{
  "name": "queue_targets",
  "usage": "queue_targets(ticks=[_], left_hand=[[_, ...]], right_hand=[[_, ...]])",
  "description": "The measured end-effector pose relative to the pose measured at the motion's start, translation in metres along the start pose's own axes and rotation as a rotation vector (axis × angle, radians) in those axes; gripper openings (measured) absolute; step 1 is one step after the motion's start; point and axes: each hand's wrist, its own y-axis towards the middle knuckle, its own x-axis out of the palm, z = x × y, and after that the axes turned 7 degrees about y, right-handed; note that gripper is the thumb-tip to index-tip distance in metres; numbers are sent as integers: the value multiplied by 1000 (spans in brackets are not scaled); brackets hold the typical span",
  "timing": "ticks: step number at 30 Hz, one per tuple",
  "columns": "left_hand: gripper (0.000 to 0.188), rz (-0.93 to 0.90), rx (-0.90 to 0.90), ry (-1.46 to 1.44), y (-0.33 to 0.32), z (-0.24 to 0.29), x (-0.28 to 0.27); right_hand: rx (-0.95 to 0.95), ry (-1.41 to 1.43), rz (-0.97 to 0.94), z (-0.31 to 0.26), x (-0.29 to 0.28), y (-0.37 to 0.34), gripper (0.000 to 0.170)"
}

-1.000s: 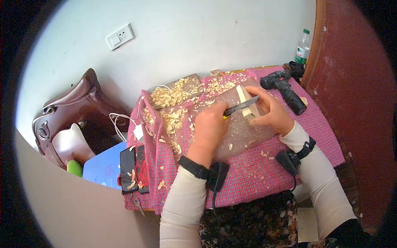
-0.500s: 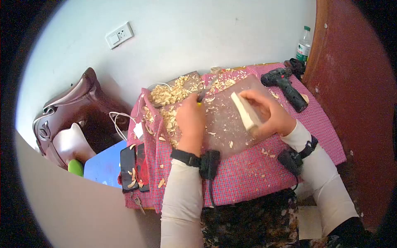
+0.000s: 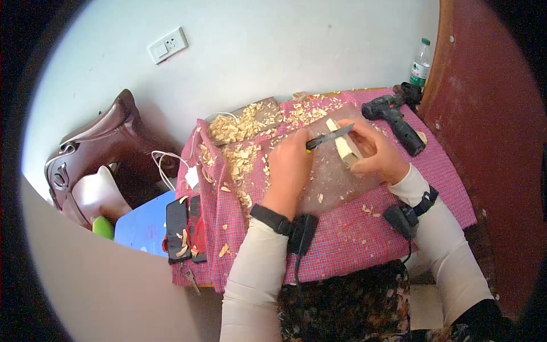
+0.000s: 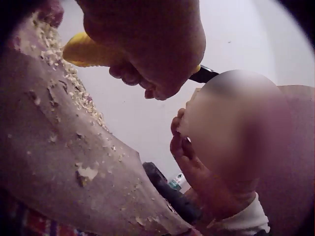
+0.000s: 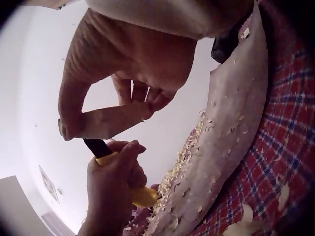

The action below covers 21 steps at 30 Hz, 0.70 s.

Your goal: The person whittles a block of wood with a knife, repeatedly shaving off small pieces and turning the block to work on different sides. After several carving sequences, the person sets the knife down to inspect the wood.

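Note:
My left hand [image 3: 289, 170] grips the yellow handle [image 4: 84, 51] of a knife, whose dark blade [image 3: 331, 137] lies across a pale wooden block [image 3: 345, 151]. The block is pinched between the thumb and fingers of my right hand [image 3: 378, 154], over a brownish board [image 3: 325, 191]. In the right wrist view the block [image 5: 110, 122] spans from thumb to fingertips, with the blade [image 5: 97, 147] against its lower side. A blurred round patch hides part of the right hand in the left wrist view.
Wood shavings [image 3: 242, 126] heap at the back left of the checked cloth [image 3: 342, 242]. A black power drill [image 3: 399, 125] lies to the right, a bottle [image 3: 420, 65] behind it. Phones [image 3: 177, 225] and keys [image 3: 192, 279] lie at the left edge, beside a blue surface [image 3: 145, 225].
My left hand drew the knife back left from the block, then returned it onto the block. My right hand tilted the block and has kept its hold.

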Motion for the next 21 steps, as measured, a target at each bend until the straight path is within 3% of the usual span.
queue_targets(ticks=[6, 8, 10, 12, 14, 16, 18, 21], left_hand=[[12, -47, -72, 57, 3, -2, -6], [11, -63, -163, 101, 4, -18, 4], [11, -62, -263, 134, 8, -30, -1], [14, -26, -337, 170, 13, -39, -15], [17, 22, -315, 164, 12, -26, -15], [17, 39, -203, 153, 8, -18, -12], [17, -6, -220, 143, 6, -19, -12], [17, -48, -300, 72, 3, -22, -8]], right_hand=[[-29, 125, -27, 3, 3, -1, 89], [-110, 169, 13, -4, 11, -5, 72], [-272, -96, -314, -36, 19, -20, 73], [-270, -169, -302, -20, 17, -17, 78], [-44, 292, -116, -12, 2, -6, 85], [-43, 302, -99, -11, -6, -7, 89], [-34, 581, -155, -2, -7, -9, 86], [-87, 697, -181, 10, -6, 2, 80]])
